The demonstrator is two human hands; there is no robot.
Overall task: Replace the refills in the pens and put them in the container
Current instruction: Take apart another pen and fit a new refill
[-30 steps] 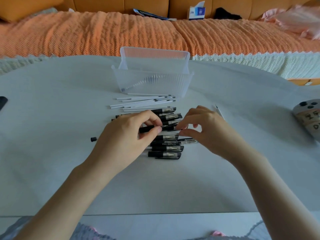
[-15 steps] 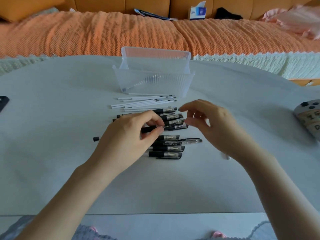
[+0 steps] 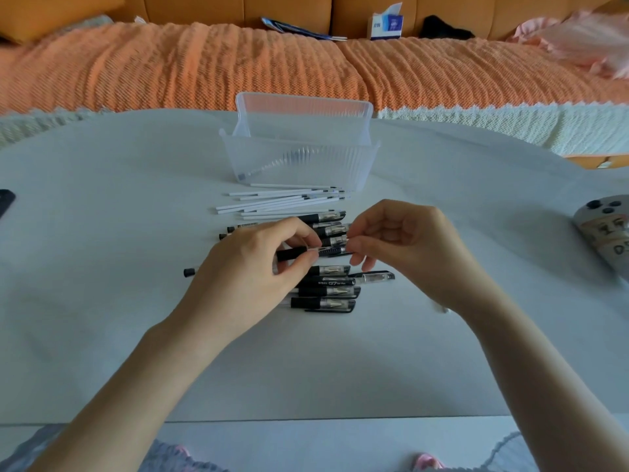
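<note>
**Two hands, one pen, and a tip end that could get away**

An orange ribbed sofa cover (image 3: 170, 63) runs behind the white table (image 3: 102, 335). Far left, a small black end cap (image 3: 189, 272) sits loose, well apart from everything. In comes the left hand (image 3: 252, 267), thumb and forefinger pinching the black grip of a gel pen (image 3: 328, 251), held level just above the row of pens (image 3: 326, 292). Behind the row lie the white refills (image 3: 279, 202), and behind those the clear ribbed container (image 3: 299, 161), with one slim item slanted inside. The right hand (image 3: 408, 247) pinches the pen's clear tip end with its fingertips, the other fingers curled. It looks like an unscrewing.

The danger is that a small tip piece freed over a crowded row slips from a light pinch, drops among the pens or rolls off. A jerk could scatter the row. Far right, a grey buttoned gadget (image 3: 606, 233) sits clear of it all.
</note>
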